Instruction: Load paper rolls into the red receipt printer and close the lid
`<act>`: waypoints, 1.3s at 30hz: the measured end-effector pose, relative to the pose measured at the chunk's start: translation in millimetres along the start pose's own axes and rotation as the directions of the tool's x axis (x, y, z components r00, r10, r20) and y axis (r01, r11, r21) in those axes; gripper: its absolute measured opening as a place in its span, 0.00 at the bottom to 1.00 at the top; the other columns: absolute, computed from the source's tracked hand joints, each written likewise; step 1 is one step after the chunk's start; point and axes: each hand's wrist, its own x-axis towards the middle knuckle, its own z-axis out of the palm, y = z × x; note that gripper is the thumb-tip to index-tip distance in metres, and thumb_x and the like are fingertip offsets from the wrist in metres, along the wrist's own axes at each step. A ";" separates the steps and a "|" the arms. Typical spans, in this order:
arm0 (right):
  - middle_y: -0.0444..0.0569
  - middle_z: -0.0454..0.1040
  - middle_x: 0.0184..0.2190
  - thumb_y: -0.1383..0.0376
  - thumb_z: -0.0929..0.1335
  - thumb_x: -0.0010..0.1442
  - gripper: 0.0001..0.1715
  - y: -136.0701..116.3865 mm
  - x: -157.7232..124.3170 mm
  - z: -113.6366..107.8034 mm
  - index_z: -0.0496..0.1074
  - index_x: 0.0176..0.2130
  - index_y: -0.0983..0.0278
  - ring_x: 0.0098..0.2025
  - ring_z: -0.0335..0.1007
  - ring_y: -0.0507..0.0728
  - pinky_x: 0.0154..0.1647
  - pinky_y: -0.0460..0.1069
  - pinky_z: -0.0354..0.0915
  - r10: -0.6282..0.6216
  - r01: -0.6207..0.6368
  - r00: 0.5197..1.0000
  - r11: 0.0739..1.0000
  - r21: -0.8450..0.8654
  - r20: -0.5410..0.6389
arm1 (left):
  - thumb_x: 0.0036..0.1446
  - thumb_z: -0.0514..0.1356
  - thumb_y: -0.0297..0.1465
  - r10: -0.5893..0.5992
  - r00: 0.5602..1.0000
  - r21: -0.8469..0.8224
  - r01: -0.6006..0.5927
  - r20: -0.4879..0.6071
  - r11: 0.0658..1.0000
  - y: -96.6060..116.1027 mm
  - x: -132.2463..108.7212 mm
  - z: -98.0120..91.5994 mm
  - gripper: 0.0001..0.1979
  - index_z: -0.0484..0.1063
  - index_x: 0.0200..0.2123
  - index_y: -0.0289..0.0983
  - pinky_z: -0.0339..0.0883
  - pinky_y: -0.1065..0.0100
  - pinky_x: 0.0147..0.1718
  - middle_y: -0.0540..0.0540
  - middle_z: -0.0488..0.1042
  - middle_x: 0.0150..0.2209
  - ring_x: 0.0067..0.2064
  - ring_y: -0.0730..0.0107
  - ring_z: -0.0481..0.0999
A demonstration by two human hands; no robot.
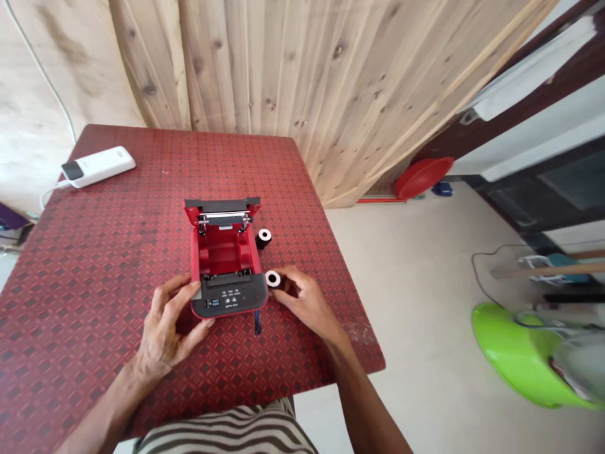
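Note:
A small red and black portable printer [230, 296] stands on the table with its lid [222, 207] raised. Its red roll compartment [230, 255] holds nothing that I can see. My left hand [165, 328] grips the printer's front left corner, fingers at the side and thumb by the front edge. Between the thumb and fingers of my right hand [305, 302] is a small paper roll [273, 279], its white end with a dark core facing up, close beside the printer's right side. Another small roll [264, 237] stands upright just behind it.
The table [142, 233] has a red patterned top. A white device [101, 167] with a cable lies at its back left. A dark strap [258, 321] lies by the printer's front. Wooden boards [265, 75] rise behind; a green plastic object [513, 353] is on the floor at right.

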 end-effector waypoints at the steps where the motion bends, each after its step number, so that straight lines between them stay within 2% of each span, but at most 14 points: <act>1: 0.48 0.81 0.42 0.68 0.72 0.61 0.11 -5.9 -0.9 -5.4 0.78 0.45 0.59 0.43 0.77 0.59 0.45 0.55 0.71 -0.013 0.013 1.000 1.000 0.013 -0.007 | 0.62 0.68 0.33 0.001 1.000 -0.002 -0.001 0.005 1.000 0.5 0.0 0.0 0.33 0.62 0.67 0.38 0.77 0.60 0.53 0.35 0.71 0.56 0.57 0.57 0.75; 5: 0.48 0.79 0.45 0.67 0.72 0.65 0.13 -54.6 4.2 -31.7 0.75 0.50 0.56 0.47 0.76 0.60 0.49 0.56 0.72 -0.197 0.198 0.980 0.978 -0.067 0.028 | 0.63 0.66 0.35 -0.014 1.000 -0.013 0.014 0.010 1.000 1.8 -0.7 -0.1 0.32 0.61 0.68 0.39 0.78 0.61 0.51 0.36 0.71 0.56 0.56 0.58 0.76; 8: 0.51 0.78 0.50 0.69 0.70 0.69 0.16 -99.0 25.8 -26.5 0.72 0.55 0.59 0.54 0.74 0.61 0.58 0.59 0.71 -0.380 0.419 0.907 0.862 -0.287 0.184 | 0.65 0.64 0.36 -0.027 1.000 -0.025 0.027 0.013 0.999 2.5 -1.2 -0.4 0.30 0.62 0.67 0.39 0.79 0.61 0.51 0.36 0.70 0.56 0.55 0.59 0.77; 10: 0.55 0.78 0.50 0.73 0.66 0.69 0.15 -119.7 45.1 -8.8 0.73 0.54 0.64 0.54 0.74 0.62 0.56 0.60 0.72 -0.333 0.465 0.881 0.743 -0.482 0.336 | 0.66 0.63 0.36 -0.028 0.999 -0.032 0.029 0.027 0.999 2.7 -1.6 -0.5 0.29 0.61 0.67 0.39 0.79 0.61 0.51 0.36 0.70 0.56 0.56 0.59 0.76; 12: 0.57 0.78 0.48 0.78 0.62 0.68 0.17 -130.6 63.4 12.0 0.74 0.51 0.67 0.51 0.76 0.62 0.50 0.57 0.74 -0.199 0.468 0.872 0.608 -0.641 0.448 | 0.66 0.63 0.36 -0.034 0.999 -0.031 0.035 0.036 0.999 2.7 -2.5 -0.1 0.29 0.61 0.67 0.39 0.79 0.61 0.52 0.35 0.70 0.57 0.57 0.59 0.76; 14: 0.59 0.78 0.46 0.82 0.59 0.66 0.22 -133.6 78.0 28.6 0.75 0.49 0.69 0.48 0.78 0.61 0.46 0.55 0.75 -0.090 0.482 0.855 0.502 -0.718 0.511 | 0.66 0.63 0.36 -0.044 0.998 -0.025 0.045 0.044 0.999 2.7 -4.1 0.4 0.28 0.62 0.66 0.38 0.79 0.62 0.52 0.35 0.69 0.58 0.57 0.60 0.76; 16: 0.61 0.78 0.48 0.82 0.58 0.67 0.23 -131.8 88.1 37.6 0.76 0.50 0.70 0.48 0.79 0.61 0.45 0.54 0.74 -0.035 0.507 0.831 0.459 -0.730 0.555 | 0.67 0.62 0.36 -0.054 0.997 -0.020 0.055 0.048 0.998 2.8 -6.0 1.0 0.27 0.63 0.65 0.37 0.79 0.63 0.52 0.34 0.69 0.58 0.57 0.60 0.75; 20: 0.61 0.79 0.49 0.80 0.59 0.68 0.21 -125.3 99.0 40.7 0.76 0.49 0.69 0.48 0.80 0.62 0.48 0.56 0.73 0.012 0.529 0.794 0.478 -0.701 0.608 | 0.67 0.62 0.36 -0.070 0.996 -0.030 0.072 0.063 0.997 3.2 -8.5 1.8 0.26 0.64 0.65 0.36 0.78 0.63 0.54 0.34 0.68 0.59 0.58 0.61 0.75; 25: 0.61 0.79 0.48 0.81 0.58 0.67 0.22 -123.3 103.5 45.6 0.77 0.49 0.68 0.49 0.79 0.62 0.49 0.55 0.73 0.030 0.517 0.798 0.481 -0.708 0.602 | 0.67 0.62 0.36 -0.069 0.995 -0.034 0.071 0.076 0.997 3.8 -9.1 1.7 0.25 0.64 0.64 0.36 0.78 0.63 0.54 0.34 0.68 0.59 0.58 0.60 0.74; 28: 0.62 0.80 0.49 0.82 0.58 0.66 0.24 -121.8 101.6 44.6 0.77 0.48 0.69 0.50 0.79 0.62 0.51 0.57 0.74 0.009 0.497 0.809 0.522 -0.693 0.587 | 0.67 0.62 0.36 -0.069 0.995 -0.028 0.071 0.074 0.997 4.2 -9.1 0.7 0.25 0.64 0.64 0.36 0.78 0.63 0.54 0.34 0.68 0.59 0.58 0.61 0.74; 32: 0.58 0.79 0.54 0.84 0.57 0.64 0.31 -117.0 86.9 24.4 0.74 0.57 0.68 0.55 0.77 0.59 0.60 0.57 0.73 -0.162 0.504 0.811 0.680 -0.532 0.561 | 0.68 0.61 0.36 -0.056 0.996 -0.021 0.058 0.068 0.998 3.9 -8.5 0.3 0.25 0.64 0.64 0.34 0.77 0.63 0.54 0.34 0.68 0.58 0.58 0.60 0.74; 35: 0.54 0.77 0.58 0.82 0.61 0.64 0.33 -112.8 69.4 6.1 0.70 0.63 0.65 0.60 0.73 0.58 0.65 0.58 0.70 -0.325 0.545 0.782 0.772 -0.329 0.533 | 0.68 0.61 0.36 -0.040 0.997 -0.019 0.042 0.065 0.999 3.2 -6.6 0.5 0.25 0.64 0.64 0.34 0.77 0.63 0.54 0.33 0.68 0.58 0.60 0.59 0.73; 37: 0.52 0.78 0.57 0.80 0.65 0.64 0.30 -109.2 59.0 0.6 0.72 0.62 0.63 0.60 0.72 0.58 0.66 0.58 0.69 -0.387 0.564 0.762 0.791 -0.237 0.520 | 0.68 0.61 0.37 -0.038 0.997 -0.022 0.040 0.063 0.999 3.7 -4.9 -0.6 0.25 0.63 0.64 0.35 0.77 0.64 0.54 0.34 0.69 0.58 0.60 0.60 0.73; 39: 0.51 0.79 0.52 0.77 0.67 0.67 0.22 -104.2 51.6 1.6 0.75 0.57 0.63 0.55 0.74 0.58 0.64 0.58 0.70 -0.438 0.581 0.761 0.788 -0.202 0.479 | 0.68 0.61 0.37 -0.045 0.997 -0.028 0.047 0.071 0.999 5.6 -3.0 -4.0 0.25 0.63 0.64 0.36 0.77 0.64 0.54 0.35 0.69 0.57 0.59 0.61 0.73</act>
